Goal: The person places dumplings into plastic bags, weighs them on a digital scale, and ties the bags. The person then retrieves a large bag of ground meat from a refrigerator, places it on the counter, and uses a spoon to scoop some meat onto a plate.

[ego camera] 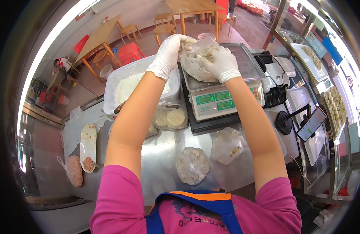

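A clear plastic bag (197,68) with pale food pieces in it rests on the metal tray (245,63) of a Meilen digital scale (213,101). My left hand (171,52), in a white glove, grips the bag's rim at its left side. My right hand (222,63), gloved too, is at the bag's mouth with its fingers bent over the pieces; whether it holds any is hidden. Left of the scale stands a white plastic tub (142,65) of white flour. A bag of round dough wrappers (171,117) lies before the tub. Two filled plastic bags (193,166) (228,145) lie on the steel counter (165,155).
At the left lie a long white dish (88,140) with minced meat and a bag of minced meat (74,171). A phone on a stand (311,124) and a white machine (278,71) stand right. Trays of dumplings (335,108) sit farther right. A person (64,65) sits far left.
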Tool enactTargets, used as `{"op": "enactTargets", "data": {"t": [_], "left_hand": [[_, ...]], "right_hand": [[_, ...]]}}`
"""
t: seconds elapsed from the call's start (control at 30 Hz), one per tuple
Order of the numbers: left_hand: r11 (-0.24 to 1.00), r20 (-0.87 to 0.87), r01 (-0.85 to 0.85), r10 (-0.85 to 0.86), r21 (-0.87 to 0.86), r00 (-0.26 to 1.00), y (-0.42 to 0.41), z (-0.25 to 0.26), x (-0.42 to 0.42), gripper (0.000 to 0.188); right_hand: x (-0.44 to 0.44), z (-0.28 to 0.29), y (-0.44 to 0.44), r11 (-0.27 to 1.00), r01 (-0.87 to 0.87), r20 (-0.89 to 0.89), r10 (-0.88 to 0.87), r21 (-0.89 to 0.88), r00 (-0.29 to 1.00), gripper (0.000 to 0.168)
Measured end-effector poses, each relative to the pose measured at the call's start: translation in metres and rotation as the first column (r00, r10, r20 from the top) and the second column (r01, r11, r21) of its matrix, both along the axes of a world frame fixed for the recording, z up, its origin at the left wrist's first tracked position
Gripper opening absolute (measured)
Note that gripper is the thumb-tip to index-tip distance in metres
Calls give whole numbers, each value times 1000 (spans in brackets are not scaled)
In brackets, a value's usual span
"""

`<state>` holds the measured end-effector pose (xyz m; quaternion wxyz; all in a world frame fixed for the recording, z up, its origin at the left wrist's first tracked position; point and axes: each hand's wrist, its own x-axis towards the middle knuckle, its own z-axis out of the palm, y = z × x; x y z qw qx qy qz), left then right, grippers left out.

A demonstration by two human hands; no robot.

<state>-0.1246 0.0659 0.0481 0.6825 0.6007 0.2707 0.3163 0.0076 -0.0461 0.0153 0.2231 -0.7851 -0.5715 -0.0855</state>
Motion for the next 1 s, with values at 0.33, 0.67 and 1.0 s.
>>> {"op": "enactTargets", "data": {"t": [0.33, 0.67, 1.0], "left_hand": [[989, 310, 90, -122, 116, 943, -12, 40, -10, 13], [987, 381, -100, 46, 123, 924, -93, 43, -212, 32], [862, 297, -108, 285, -495, 911, -239, -165, -376, 20]], "right_hand": [[16, 17, 13, 945, -186, -185, 240, 270, 953, 26], [-128, 71, -43, 627, -323, -704, 660, 709, -263, 16], [-258, -148, -143, 902, -377, -932, 70, 211, -355, 15]]}}
